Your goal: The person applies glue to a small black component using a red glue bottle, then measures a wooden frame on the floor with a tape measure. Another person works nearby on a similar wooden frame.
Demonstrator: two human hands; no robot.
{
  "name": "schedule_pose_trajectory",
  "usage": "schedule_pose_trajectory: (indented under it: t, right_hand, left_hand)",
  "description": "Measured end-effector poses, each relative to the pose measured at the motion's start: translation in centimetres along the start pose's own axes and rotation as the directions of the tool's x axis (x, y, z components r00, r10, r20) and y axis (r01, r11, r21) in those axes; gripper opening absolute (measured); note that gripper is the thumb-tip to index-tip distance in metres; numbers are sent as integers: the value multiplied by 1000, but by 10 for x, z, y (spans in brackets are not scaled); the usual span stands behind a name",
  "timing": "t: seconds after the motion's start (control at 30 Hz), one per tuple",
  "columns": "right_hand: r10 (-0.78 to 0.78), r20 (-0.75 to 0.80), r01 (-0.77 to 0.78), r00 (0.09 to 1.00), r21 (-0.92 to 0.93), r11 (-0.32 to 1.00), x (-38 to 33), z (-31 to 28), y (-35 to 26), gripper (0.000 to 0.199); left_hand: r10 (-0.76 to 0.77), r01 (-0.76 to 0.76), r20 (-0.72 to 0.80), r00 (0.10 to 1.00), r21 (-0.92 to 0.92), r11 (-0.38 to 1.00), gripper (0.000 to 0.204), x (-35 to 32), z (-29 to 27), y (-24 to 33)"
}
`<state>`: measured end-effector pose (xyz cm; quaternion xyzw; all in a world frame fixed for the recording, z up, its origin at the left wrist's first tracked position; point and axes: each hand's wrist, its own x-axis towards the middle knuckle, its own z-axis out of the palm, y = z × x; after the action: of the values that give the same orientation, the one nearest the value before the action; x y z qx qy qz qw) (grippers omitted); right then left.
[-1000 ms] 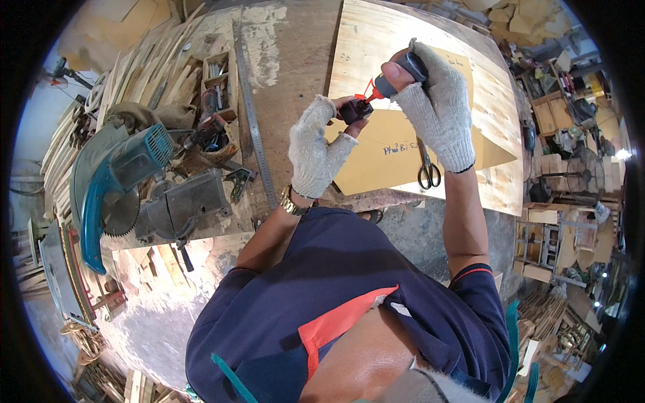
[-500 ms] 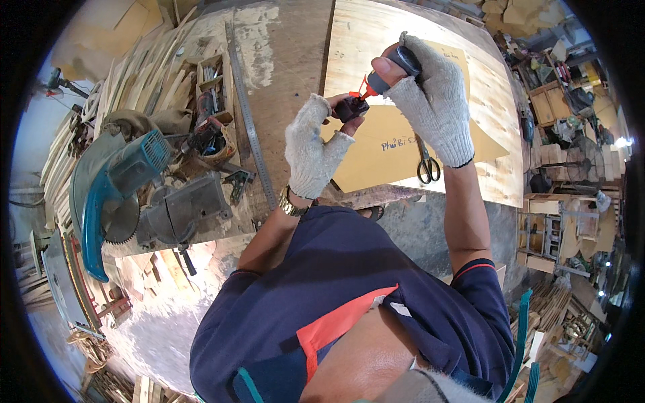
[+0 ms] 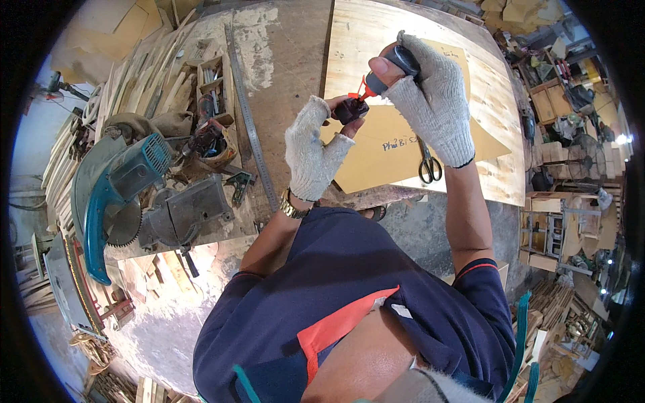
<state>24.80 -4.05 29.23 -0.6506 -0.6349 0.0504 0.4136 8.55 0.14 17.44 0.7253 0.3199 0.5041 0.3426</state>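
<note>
My left hand [image 3: 314,149], in a pale fingerless knit glove, pinches a small dark block-shaped container [image 3: 350,109] between thumb and fingertips. Gloved the same way, my right hand [image 3: 433,94] grips a dark squeeze bottle [image 3: 396,68] with a red nozzle [image 3: 365,91]. The bottle is tilted down to the left, its nozzle tip at the top of the small container. Whether liquid flows cannot be made out. Below both hands lies a yellow-brown cardboard sheet [image 3: 369,158] with handwriting on it. Black-handled scissors [image 3: 429,170] rest near my right wrist, blades partly over the cardboard.
A pale plywood sheet [image 3: 497,178] lies under the cardboard. A long steel ruler [image 3: 252,131] lies along the bench to the left. Farther left stand a blue mitre saw [image 3: 121,185] with an exposed toothed blade, a wooden tool box [image 3: 218,151] and stacked wood strips [image 3: 144,74].
Both hands keep nearly the same pose, with the nozzle still at the small container. The whole view has shifted very slightly.
</note>
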Motion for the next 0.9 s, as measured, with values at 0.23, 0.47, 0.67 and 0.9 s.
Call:
schedule_pose_trajectory:
  t: [0.23, 0.47, 0.67, 0.9]
  right_hand:
    - [-49, -27, 50, 998, 5, 999, 2, 2, 4, 46]
    - [-22, 7, 22, 1000, 16, 1000, 2, 0, -4, 46]
    - [-44, -6, 44, 999, 17, 999, 2, 2, -1, 47]
    - [-56, -17, 57, 998, 43, 997, 1, 3, 3, 45]
  left_hand:
    - [2, -3, -8, 1000, -17, 1000, 38, -1, 0, -1]
    - [-29, 29, 10, 1000, -44, 999, 32, 0, -4, 6]
    - [-28, 28, -8, 1000, -60, 998, 32, 0, -2, 4]
    - [-13, 13, -3, 1000, -46, 999, 33, 0, -3, 5]
